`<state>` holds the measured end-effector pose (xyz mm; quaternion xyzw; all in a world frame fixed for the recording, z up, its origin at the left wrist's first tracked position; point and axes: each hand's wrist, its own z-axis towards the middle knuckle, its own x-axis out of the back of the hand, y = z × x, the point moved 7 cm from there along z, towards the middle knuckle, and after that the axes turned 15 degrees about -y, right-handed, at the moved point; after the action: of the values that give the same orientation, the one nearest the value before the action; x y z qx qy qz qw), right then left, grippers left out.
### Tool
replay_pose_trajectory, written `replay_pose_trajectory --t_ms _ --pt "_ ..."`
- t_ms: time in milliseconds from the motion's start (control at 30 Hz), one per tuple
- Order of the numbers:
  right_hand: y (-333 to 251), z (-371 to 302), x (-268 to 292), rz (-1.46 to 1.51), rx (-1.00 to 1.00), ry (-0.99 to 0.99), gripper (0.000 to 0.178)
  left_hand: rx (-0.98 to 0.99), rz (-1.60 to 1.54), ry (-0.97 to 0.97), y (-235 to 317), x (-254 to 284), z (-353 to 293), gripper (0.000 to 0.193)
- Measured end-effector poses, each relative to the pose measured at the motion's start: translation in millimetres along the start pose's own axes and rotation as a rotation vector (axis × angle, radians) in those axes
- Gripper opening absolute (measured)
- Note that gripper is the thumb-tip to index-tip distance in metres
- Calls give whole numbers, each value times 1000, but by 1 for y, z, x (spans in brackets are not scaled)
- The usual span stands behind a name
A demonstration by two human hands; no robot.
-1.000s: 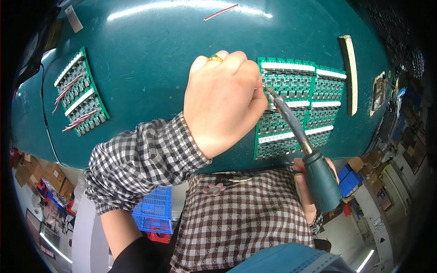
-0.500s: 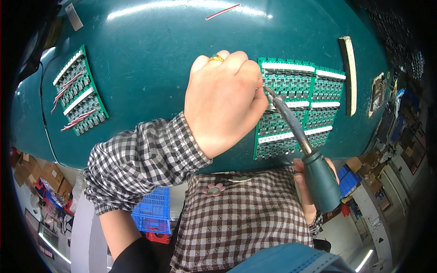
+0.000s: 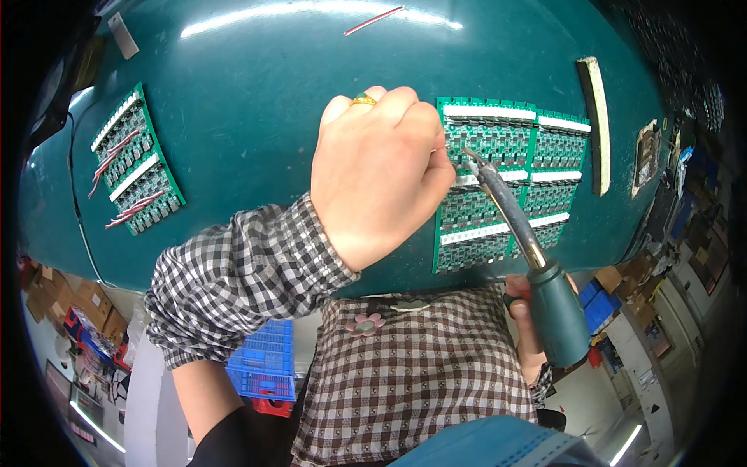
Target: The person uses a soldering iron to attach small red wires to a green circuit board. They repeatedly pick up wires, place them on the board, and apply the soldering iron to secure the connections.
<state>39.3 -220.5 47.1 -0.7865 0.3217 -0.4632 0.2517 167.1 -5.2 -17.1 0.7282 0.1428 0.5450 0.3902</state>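
Note:
My left hand [image 3: 380, 175], with a ring on one finger, is closed in a pinch at the left edge of a green circuit board panel [image 3: 481, 210]. What its fingertips grip is hidden behind the hand. My right hand [image 3: 526, 321] is wrapped round the dark green handle of a soldering iron [image 3: 562, 321], mostly hidden behind it. The iron slants up and left over the panel, its bent tip a short way right of my left thumb. Rows of white connectors and small dark parts cover the panel.
At the left lies another circuit board [image 3: 146, 159] with red and white wires on it. A loose wire piece [image 3: 373, 21] lies at the far edge. Right of the panel are a pale strip [image 3: 596, 128] and a small worn tray [image 3: 645, 158]. A blue crate [image 3: 263, 359] stands below the table.
The soldering iron has shifted slightly right, and its tip has drawn away from my left fingertips. My left hand has moved only a little left and stays closed.

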Motion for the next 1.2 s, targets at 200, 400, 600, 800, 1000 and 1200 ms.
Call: replay_pose_trajectory --t_ms 200,400,600,800,1000,1200 --pt "16 -5 -4 314 -151 -8 36 -7 17 -26 2 0 1 13" --pt "25 -8 -9 687 -129 103 45 -17 22 -41 2 -1 1 11" --pt "39 -8 -8 829 -91 123 50 -34 23 -48 1 -1 2 11" --pt "47 -7 -10 881 -75 105 52 -47 20 -47 2 -1 1 12" --pt "58 -2 -3 926 26 119 49 -56 32 -65 3 1 0 11" --pt "80 4 13 995 82 167 47 -38 15 -117 4 2 -2 10"
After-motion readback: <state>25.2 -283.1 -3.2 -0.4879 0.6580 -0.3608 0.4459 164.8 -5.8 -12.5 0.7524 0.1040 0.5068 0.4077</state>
